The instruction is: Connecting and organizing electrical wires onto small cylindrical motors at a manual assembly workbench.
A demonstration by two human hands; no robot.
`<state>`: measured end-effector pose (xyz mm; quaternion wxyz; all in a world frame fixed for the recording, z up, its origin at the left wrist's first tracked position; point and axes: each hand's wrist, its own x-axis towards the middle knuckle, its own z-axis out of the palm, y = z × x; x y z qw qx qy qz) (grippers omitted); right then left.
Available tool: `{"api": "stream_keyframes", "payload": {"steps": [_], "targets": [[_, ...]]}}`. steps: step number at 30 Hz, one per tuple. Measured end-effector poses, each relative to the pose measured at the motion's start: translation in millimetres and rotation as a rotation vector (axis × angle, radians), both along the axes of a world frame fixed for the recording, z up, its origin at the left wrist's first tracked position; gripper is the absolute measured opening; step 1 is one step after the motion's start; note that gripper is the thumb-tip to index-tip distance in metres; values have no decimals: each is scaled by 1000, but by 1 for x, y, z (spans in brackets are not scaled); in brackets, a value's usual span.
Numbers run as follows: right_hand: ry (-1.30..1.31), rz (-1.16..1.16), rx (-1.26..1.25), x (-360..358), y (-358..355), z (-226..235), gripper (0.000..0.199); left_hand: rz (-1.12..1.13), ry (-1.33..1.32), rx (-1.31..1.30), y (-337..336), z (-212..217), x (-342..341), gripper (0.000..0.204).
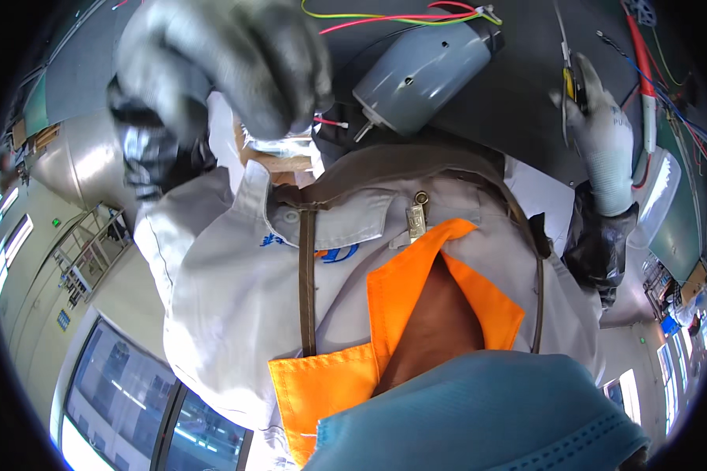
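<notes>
A grey cylindrical motor (428, 78) lies sideways on the dark surface (522, 102) between the hands, shaft (365, 131) toward the grey jacket (212, 235), likely leaving the red and yellow wires (416, 16) accessible beyond. The right hand (602, 122) has its fingers closed around a yellow-and-black-handled tool (569, 82), seemingly for control; the left hand's (232, 67) fingers curl, blurred, their hold unclear.
</notes>
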<state>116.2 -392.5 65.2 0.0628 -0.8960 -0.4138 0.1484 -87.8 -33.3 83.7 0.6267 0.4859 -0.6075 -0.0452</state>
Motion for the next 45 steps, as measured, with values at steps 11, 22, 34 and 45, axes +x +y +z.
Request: {"api": "stream_keyframes", "payload": {"steps": [11,22,34,45], "targets": [[1094,-268,402,-40,90,-54,40,1910,-154,418,-115,-83,1,59],[522,6,894,5,58,-18,33,1559,644,298,39,-46,62,48],[778,-378,629,40,16,34,25,1024,1635,163,-84,-45,-148,46],[765,330,782,-52,56,4,28,1213,1225,-499,-114,-31,-7,29]]}}
